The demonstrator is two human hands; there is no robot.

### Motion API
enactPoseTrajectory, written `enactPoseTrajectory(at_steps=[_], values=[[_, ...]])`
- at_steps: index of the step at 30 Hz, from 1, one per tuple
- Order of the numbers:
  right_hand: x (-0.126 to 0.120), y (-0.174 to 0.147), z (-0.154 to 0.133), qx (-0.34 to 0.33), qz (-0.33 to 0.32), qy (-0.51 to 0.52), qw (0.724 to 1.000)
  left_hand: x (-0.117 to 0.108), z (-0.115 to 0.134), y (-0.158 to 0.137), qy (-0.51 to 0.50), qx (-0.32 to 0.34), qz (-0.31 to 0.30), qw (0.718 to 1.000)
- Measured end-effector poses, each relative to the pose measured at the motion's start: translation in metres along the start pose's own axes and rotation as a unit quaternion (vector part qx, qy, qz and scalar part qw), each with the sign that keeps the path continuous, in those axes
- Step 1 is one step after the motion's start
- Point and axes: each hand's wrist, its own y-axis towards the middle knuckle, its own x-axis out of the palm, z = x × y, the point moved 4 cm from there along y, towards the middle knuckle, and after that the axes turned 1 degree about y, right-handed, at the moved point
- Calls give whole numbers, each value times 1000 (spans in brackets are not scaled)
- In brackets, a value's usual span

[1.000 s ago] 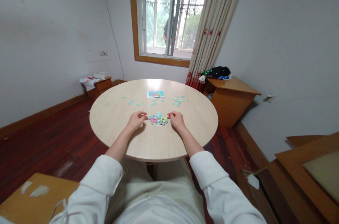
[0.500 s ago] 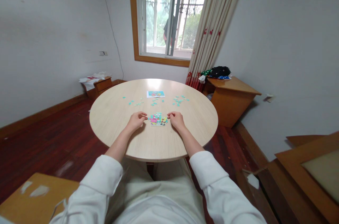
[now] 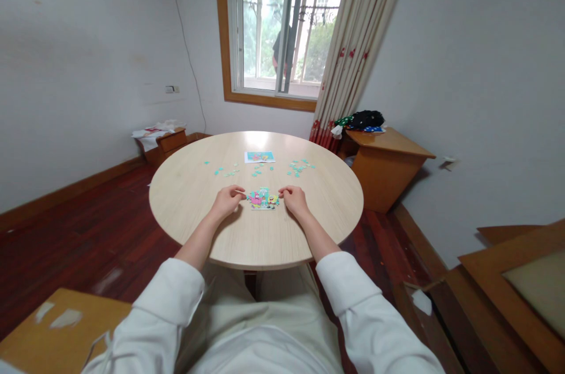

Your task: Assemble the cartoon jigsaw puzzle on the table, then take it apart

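Note:
A partly joined jigsaw puzzle [image 3: 263, 199] lies flat near the front of the round table, showing a pink figure and a yellow figure on turquoise. To its left, my left hand [image 3: 228, 200] rests with slightly curled, parted fingers, their tips close to the puzzle's left edge. My right hand [image 3: 293, 198] is at the opposite side, thumb and forefinger by the right edge. No piece shows in either hand. Beyond the puzzle, loose turquoise jigsaw pieces [image 3: 298, 169] lie scattered. A picture sheet [image 3: 260, 157] with a similar design is behind them.
The round wooden table [image 3: 185, 197] stands before my lap. A small wooden cabinet [image 3: 384, 156] with cloths on top is at the right, near the curtain [image 3: 348, 50]. A wooden stool [image 3: 62, 333] is at lower left, and wooden furniture [image 3: 507, 280] stands at lower right.

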Motion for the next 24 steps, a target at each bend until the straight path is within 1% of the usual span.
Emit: enactPoseTrajectory(at_steps=[10, 18, 24], values=[[2, 2, 3, 2, 1, 21, 1000, 0, 1, 1, -22, 11, 7, 1000], [3, 3, 5, -6, -2, 10, 1000, -1, 5, -1, 33, -6, 6, 999], [4, 3, 5, -8, -8, 16, 1000, -2, 2, 0, 40, -6, 4, 999]])
